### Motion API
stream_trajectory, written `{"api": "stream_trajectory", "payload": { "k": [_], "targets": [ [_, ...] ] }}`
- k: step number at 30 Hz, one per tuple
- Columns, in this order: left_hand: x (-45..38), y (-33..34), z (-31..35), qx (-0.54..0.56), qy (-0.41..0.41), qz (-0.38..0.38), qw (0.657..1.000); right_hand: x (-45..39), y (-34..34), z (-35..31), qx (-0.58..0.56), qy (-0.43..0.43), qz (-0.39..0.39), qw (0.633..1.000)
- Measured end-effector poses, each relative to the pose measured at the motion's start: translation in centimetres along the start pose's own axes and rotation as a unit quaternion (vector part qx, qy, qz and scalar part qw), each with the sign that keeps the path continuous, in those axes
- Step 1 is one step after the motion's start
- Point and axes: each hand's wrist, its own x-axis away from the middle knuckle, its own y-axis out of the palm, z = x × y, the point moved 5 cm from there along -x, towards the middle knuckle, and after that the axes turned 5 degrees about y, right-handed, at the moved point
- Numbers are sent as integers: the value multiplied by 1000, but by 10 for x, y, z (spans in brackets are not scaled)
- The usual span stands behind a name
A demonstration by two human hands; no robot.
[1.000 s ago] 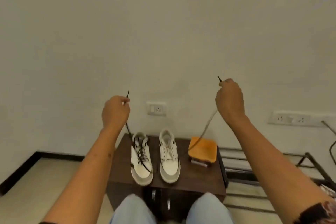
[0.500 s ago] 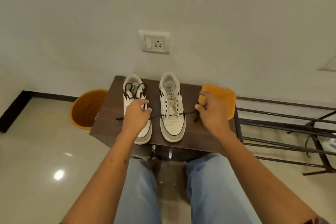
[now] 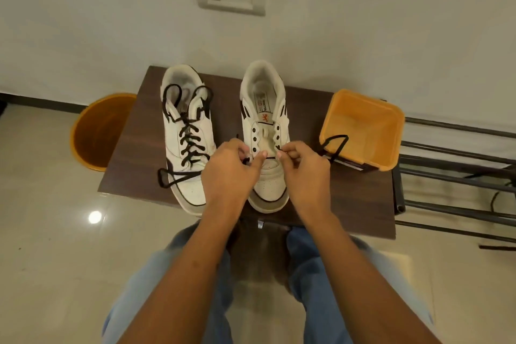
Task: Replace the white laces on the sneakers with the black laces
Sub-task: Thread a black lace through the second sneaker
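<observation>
Hands over right sneaker (image 3: 265, 131) on table (image 3: 349, 198), left hand (image 3: 229, 169) and right hand (image 3: 303, 169) each pinching black lace (image 3: 336, 145).

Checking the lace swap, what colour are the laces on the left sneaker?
Black; the laces criss-cross the white left sneaker, clearest in the head view.
</observation>
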Motion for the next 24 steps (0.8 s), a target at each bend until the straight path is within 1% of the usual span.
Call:
{"api": "stream_trajectory", "payload": {
  "k": [3, 5, 8, 13, 21, 24],
  "targets": [
    [-4, 1, 7, -39, 4, 3, 999, -5, 9, -4, 33, -41, 6, 999],
    [-4, -1, 5, 2, 7, -8, 1000, -5, 12, -9, 77, -75, 18, 994],
    [-8, -4, -5, 101, -20, -35, 994, -3, 22, -17, 127, -110, 21, 986],
    [-10, -4, -6, 144, -26, -37, 989, -2, 37, -22, 178, -125, 11, 976],
    [-10, -5, -4, 124, -9, -38, 992, -5, 41, -30, 231, -146, 21, 962],
    [-9, -5, -2, 108, -1, -38, 993, -5, 43, -32, 239, -135, 27, 961]
  ]
}}
